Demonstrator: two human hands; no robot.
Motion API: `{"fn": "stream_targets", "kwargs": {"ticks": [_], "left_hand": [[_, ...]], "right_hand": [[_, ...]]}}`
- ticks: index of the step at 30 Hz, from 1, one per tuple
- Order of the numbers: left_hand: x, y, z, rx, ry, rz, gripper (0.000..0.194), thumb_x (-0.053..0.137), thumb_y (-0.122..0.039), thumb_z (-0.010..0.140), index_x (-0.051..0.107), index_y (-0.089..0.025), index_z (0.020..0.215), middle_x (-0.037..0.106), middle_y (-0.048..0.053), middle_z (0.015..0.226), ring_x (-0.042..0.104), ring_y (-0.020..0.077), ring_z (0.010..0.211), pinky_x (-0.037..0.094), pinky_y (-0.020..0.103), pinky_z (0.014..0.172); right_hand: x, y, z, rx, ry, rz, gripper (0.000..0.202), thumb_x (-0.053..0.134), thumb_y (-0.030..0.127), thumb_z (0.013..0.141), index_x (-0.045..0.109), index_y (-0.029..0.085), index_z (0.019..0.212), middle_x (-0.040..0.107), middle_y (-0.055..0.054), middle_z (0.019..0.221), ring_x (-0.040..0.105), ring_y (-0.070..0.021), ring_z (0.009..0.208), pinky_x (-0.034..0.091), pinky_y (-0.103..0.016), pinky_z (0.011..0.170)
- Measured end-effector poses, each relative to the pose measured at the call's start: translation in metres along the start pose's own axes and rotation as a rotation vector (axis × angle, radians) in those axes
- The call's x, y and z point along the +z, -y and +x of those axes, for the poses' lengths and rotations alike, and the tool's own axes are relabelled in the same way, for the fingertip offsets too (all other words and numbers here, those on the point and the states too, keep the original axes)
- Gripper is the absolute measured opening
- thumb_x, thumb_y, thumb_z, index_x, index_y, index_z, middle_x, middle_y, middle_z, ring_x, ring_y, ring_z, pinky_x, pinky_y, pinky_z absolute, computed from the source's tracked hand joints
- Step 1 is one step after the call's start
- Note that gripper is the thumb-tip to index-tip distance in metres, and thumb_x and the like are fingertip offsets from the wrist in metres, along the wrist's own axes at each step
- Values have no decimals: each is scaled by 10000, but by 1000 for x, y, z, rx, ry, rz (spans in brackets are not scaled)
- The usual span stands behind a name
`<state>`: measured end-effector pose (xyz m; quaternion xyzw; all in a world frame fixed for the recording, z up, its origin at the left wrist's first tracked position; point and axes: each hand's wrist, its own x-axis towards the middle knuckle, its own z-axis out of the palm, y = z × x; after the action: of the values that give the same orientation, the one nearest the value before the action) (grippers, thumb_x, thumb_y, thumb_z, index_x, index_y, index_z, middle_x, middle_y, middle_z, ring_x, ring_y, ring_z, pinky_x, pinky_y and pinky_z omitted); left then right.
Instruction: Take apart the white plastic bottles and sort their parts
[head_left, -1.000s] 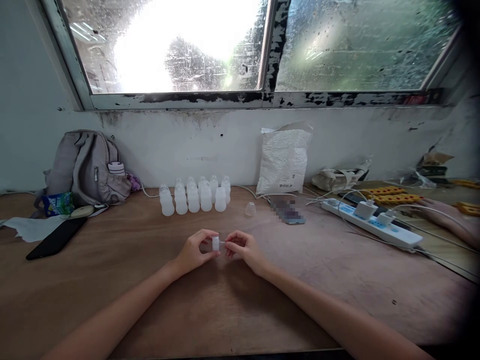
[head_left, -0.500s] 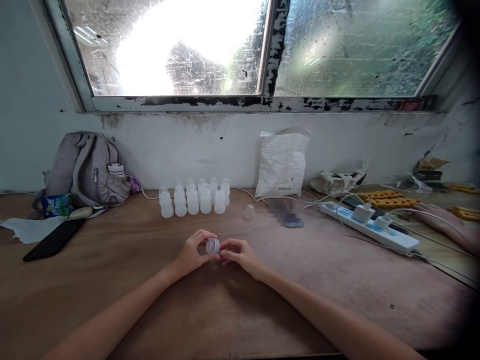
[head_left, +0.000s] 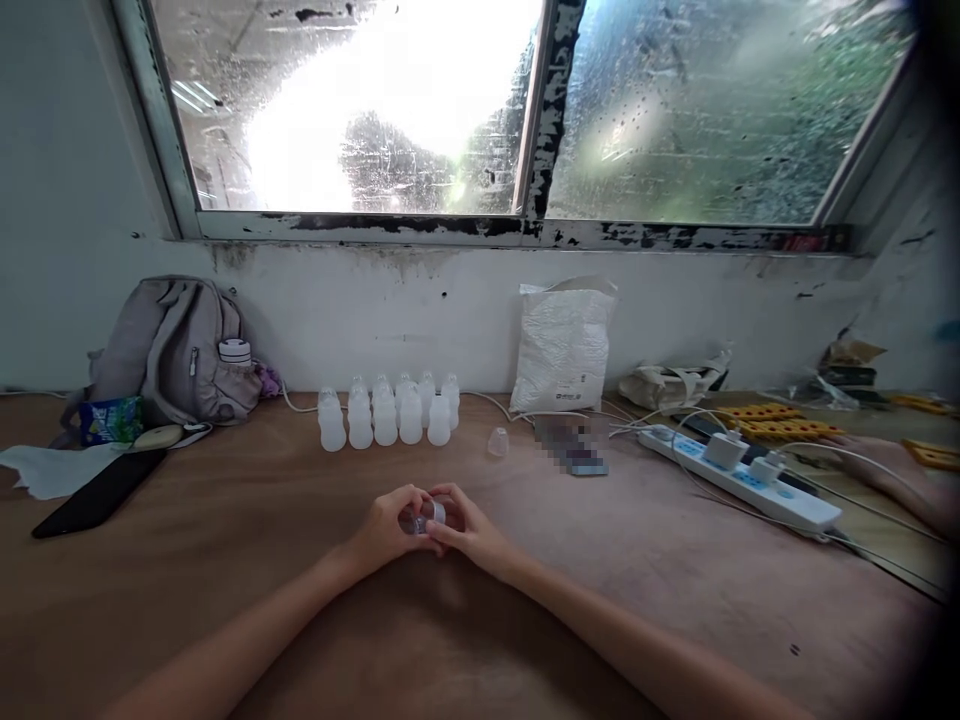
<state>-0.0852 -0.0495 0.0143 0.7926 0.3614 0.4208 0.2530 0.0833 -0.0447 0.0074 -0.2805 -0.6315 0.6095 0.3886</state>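
My left hand (head_left: pixel 391 524) and my right hand (head_left: pixel 466 532) meet over the table, fingers curled round a bottle's white screw ring (head_left: pixel 436 513) with a clear part in it. The left fingers are at its clear side, the right thumb and fingers at its white rim. Fingers cover much of it, so the clear part's exact form cannot be made out. Beyond my hands stand several small frosted white bottles (head_left: pixel 384 420), most with clear domed tops. The front right bottle (head_left: pixel 439 422) looks shorter, without a dome. A clear dome-shaped cap (head_left: pixel 498 442) rests on the table to their right.
On the left are a grey backpack (head_left: pixel 169 345) and a black phone (head_left: pixel 101 492). A white plastic parcel (head_left: pixel 562 345) leans against the wall. To the right lie a power strip (head_left: pixel 739 478) with cables and yellow pieces (head_left: pixel 780 422); another person's hand (head_left: pixel 874 462) rests there.
My right hand has moved in round the ring, its thumb now over the near side. The ring has turned a little. The whole view has shifted slightly upward.
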Motion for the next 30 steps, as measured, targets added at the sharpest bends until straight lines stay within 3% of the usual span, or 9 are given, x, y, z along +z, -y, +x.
{"fn": "stream_targets", "kwargs": {"ticks": [3, 7, 10, 13, 17, 21, 26, 30], "left_hand": [[-5, 10, 8, -8, -4, 35, 368, 691, -402, 581, 415, -181, 688, 596, 36, 937, 566, 158, 796, 465, 265, 696], [-15, 31, 20, -88, 3, 156, 311, 632, -424, 637, 474, -182, 753, 593, 3, 795, 551, 140, 692, 438, 245, 621], [-25, 46, 24, -152, -47, 283, 252, 560, -421, 697, 478, -185, 727, 569, -19, 700, 529, 135, 649, 416, 250, 612], [-35, 56, 21, -167, -83, 272, 215, 525, -392, 728, 486, -191, 795, 585, -9, 750, 543, 138, 686, 426, 257, 641], [-49, 61, 10, -140, -32, 281, 262, 561, -372, 709, 541, -202, 908, 604, 26, 845, 556, 169, 797, 431, 301, 738], [-61, 64, 0, -97, 0, 381, 230, 526, -399, 739, 611, -219, 854, 611, 36, 832, 543, 194, 820, 423, 330, 756], [-77, 76, 0, -82, -169, 413, 218, 498, -345, 769, 590, -209, 913, 605, 36, 881, 553, 176, 817, 432, 306, 758], [-87, 91, 1, -156, -302, 482, 204, 481, -285, 764, 558, -181, 921, 605, 56, 925, 558, 192, 851, 429, 328, 792]], "right_hand": [[-4, -7, 22, 14, -45, -62, 454, 645, 411, 643, 378, 209, 949, 530, 22, 755, 516, -86, 501, 457, -221, 407], [-18, -13, 62, -30, -254, -322, 427, 590, 474, 667, 380, 201, 920, 491, 46, 638, 495, -104, 459, 391, -201, 340], [-29, -16, 84, -151, -364, -842, 335, 522, 446, 737, 469, 194, 951, 532, 0, 692, 547, -144, 600, 435, -243, 489], [-35, -20, 92, -225, -326, -1158, 315, 559, 381, 727, 532, 227, 1001, 562, -52, 867, 552, -203, 824, 430, -293, 665], [-36, -23, 90, -273, -231, -1285, 382, 504, 367, 776, 472, 223, 1128, 557, -78, 985, 509, -217, 946, 397, -311, 777], [-36, -23, 86, -275, -220, -1279, 367, 478, 342, 793, 447, 206, 1132, 542, -77, 1043, 507, -198, 954, 388, -299, 801], [-36, -21, 86, -347, -169, -1239, 382, 463, 306, 799, 410, 177, 1155, 537, -85, 1035, 515, -189, 946, 392, -287, 804], [-36, -23, 87, -361, -216, -1224, 384, 432, 303, 822, 377, 170, 1177, 510, -96, 1068, 518, -183, 947, 393, -287, 814]]}}
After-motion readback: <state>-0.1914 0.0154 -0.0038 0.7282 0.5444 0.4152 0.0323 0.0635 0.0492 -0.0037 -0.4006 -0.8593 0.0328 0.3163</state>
